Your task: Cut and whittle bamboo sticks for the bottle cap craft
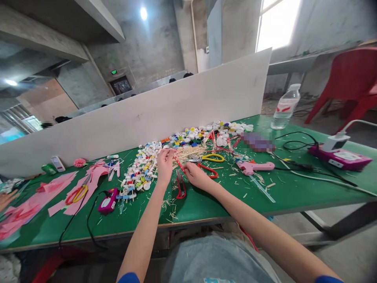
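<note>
A thin red-and-white strip (179, 162) runs between my two hands over the green table. My left hand (165, 162) pinches its upper end, and my right hand (196, 175) is closed on its lower end. Just below them lies a red-handled tool with a grey metal part (180, 188). Scissors with one yellow and one red handle (212, 158) lie beyond my right hand, their blades near loose thin wooden sticks (191, 152). Left of my left hand, small coloured caps with sticks attached (140, 171) form a pile.
Loose bottle caps (193, 135) lie along a white partition (188, 100). Rightward are a pink glue gun (255, 166), a water bottle (286, 107) and a purple power strip (341, 158) with cables. Pink paper (41, 202), a second power strip (108, 201) and another person's hand (6, 199) are left.
</note>
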Demonstrator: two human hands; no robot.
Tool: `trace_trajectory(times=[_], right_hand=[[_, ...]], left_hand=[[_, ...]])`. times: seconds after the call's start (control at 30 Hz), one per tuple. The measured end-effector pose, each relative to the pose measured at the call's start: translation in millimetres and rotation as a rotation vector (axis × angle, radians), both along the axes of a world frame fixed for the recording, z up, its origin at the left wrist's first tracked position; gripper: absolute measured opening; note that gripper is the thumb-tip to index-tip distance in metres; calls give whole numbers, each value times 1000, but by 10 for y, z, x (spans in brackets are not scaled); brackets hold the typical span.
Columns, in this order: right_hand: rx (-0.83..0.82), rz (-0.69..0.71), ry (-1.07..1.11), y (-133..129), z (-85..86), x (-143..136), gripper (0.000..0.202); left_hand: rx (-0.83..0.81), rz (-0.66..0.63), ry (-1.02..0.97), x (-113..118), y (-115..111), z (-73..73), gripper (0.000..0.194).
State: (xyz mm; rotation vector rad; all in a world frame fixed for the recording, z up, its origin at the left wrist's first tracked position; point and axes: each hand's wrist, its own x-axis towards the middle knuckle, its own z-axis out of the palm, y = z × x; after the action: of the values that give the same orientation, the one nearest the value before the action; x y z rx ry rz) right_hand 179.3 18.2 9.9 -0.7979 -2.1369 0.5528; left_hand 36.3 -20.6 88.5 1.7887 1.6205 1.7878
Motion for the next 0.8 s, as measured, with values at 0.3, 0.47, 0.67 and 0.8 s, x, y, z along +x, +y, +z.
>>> trace_trajectory(times=[0.3,0.47,0.67,0.8], right_hand=[[-2,-64,200,37,58,19,12],[-32,-114,373,9,195,-8,12],[-89,-44,531,-62,604,-50,20],[-153,28,457,-70,847,0,24]], left_hand=[[16,-2,43,-3,0,-130,35],[-20,18,4,14,-53,-151,36],[-37,-42,54,203,5,-261,31],[-64,-81,21,259,58,-407,33]])
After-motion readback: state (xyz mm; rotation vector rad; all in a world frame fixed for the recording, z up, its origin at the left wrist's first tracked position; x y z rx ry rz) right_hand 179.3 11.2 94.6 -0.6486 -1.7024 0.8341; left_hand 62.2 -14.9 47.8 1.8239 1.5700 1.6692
